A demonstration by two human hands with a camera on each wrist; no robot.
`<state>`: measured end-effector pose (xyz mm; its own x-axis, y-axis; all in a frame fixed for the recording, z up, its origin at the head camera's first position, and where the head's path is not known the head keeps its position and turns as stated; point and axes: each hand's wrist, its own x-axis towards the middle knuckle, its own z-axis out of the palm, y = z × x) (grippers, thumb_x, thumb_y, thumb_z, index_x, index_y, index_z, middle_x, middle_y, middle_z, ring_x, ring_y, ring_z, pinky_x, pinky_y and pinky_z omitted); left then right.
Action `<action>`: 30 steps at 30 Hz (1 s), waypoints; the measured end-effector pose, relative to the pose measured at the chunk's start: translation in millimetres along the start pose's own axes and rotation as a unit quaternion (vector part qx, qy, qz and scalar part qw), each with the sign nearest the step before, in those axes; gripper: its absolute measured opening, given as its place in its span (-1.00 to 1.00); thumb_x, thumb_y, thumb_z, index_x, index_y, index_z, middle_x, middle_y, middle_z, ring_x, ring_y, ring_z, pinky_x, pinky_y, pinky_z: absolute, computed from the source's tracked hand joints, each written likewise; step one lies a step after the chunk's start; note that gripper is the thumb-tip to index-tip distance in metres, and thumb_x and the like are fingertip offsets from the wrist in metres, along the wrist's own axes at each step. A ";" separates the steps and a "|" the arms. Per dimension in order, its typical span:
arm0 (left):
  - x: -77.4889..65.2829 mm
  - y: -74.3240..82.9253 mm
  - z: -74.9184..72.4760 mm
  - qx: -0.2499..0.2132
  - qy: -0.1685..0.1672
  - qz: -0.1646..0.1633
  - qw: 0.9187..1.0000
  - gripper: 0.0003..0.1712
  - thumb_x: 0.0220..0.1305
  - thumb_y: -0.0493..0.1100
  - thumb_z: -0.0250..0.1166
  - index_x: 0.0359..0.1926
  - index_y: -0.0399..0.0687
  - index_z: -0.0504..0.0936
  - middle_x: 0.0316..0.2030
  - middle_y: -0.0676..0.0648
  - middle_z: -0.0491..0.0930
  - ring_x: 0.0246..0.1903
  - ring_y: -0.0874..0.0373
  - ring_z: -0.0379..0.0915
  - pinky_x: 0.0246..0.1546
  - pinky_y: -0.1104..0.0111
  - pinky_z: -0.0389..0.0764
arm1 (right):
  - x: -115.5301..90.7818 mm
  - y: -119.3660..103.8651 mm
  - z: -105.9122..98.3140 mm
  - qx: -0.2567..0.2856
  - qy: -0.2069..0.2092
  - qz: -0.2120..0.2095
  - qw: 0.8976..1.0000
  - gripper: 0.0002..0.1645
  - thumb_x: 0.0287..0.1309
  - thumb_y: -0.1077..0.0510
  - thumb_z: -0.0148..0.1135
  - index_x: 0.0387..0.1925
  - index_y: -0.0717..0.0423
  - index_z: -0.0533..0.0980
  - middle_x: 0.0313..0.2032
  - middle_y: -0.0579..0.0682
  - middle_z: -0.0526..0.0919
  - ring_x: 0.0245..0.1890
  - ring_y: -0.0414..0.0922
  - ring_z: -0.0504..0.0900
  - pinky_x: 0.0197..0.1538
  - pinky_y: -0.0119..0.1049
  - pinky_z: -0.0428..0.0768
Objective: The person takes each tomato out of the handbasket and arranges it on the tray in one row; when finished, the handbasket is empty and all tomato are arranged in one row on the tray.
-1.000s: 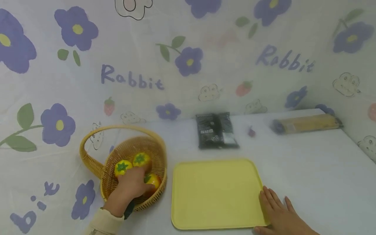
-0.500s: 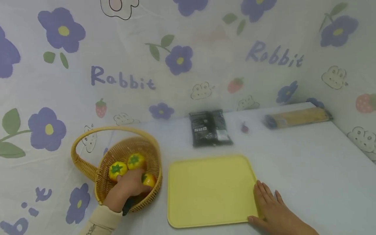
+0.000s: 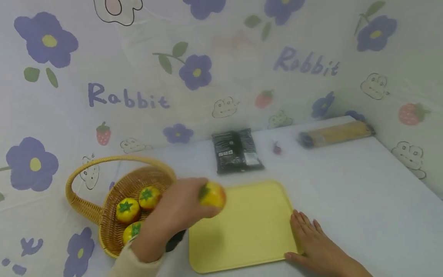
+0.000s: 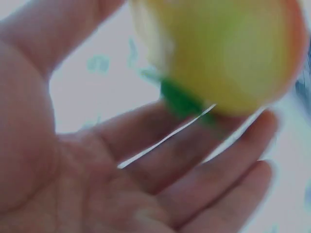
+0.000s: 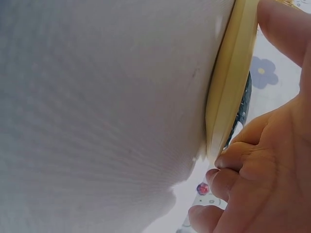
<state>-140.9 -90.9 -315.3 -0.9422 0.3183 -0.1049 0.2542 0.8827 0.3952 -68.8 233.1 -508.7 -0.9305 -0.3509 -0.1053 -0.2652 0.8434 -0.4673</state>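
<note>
The left hand [image 3: 183, 203] pinches a yellow-and-red fruit [image 3: 214, 195] above the yellow tray [image 3: 252, 227], near its far left corner, while the right hand [image 3: 316, 242], unclenched, touches the tray's right edge toward the near corner.

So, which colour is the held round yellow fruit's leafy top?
Green leafy top, clearest in the left wrist view.

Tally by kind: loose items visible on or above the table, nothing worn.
Tomato-like fruits: 4 (3 in the basket, 1 in the left hand)
Wicker basket: 1
Yellow tray: 1
Black packet: 1
Long tan package: 1
Small dark red item, too blurred to name: 1
Total: 9
</note>
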 end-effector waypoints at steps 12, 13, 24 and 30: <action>122.0 63.1 145.7 -0.026 -0.032 0.080 0.996 -0.61 -0.22 -0.03 0.47 -0.58 -0.03 0.39 -0.57 0.04 0.39 -0.52 0.16 0.28 -0.49 0.43 0.32 | -10.4 -6.3 -5.8 -0.047 -0.002 -0.015 0.999 0.18 0.17 -0.46 0.00 0.41 0.40 0.04 0.45 0.31 -0.01 0.46 0.24 -0.02 0.36 0.29 0.07; 123.0 66.5 148.6 -0.024 -0.027 0.083 0.996 -0.61 -0.23 -0.05 0.47 -0.60 -0.03 0.38 -0.59 0.04 0.39 -0.53 0.17 0.28 -0.51 0.44 0.32 | -11.4 -5.9 -7.2 -0.053 0.002 -0.015 0.998 0.17 0.17 -0.46 -0.01 0.41 0.40 0.04 0.45 0.31 0.00 0.46 0.24 -0.02 0.36 0.29 0.07; 131.6 63.9 158.1 -0.006 -0.013 0.070 0.997 -0.64 -0.22 -0.08 0.48 -0.54 -0.04 0.43 -0.58 0.05 0.38 -0.53 0.18 0.27 -0.51 0.42 0.31 | -6.6 -9.8 -11.3 -0.061 -0.021 -0.010 0.998 0.20 0.15 -0.49 -0.04 0.42 0.38 0.01 0.46 0.29 -0.06 0.47 0.23 -0.07 0.36 0.29 0.06; 133.8 66.4 165.4 -0.017 -0.027 0.071 0.997 -0.52 -0.15 -0.02 0.49 -0.22 -0.16 0.57 -0.34 -0.09 0.61 -0.30 0.05 0.51 -0.24 0.32 0.54 | -10.6 -6.1 -12.1 -0.049 -0.023 0.009 0.998 0.22 0.13 -0.50 -0.02 0.42 0.38 0.00 0.46 0.29 -0.06 0.47 0.23 -0.07 0.36 0.31 0.05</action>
<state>-214.0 67.5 -454.1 -0.8833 0.4591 -0.0948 0.3762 0.8148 0.4410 -60.4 236.6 -494.2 -0.9232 -0.3516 -0.1552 -0.2736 0.8848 -0.3772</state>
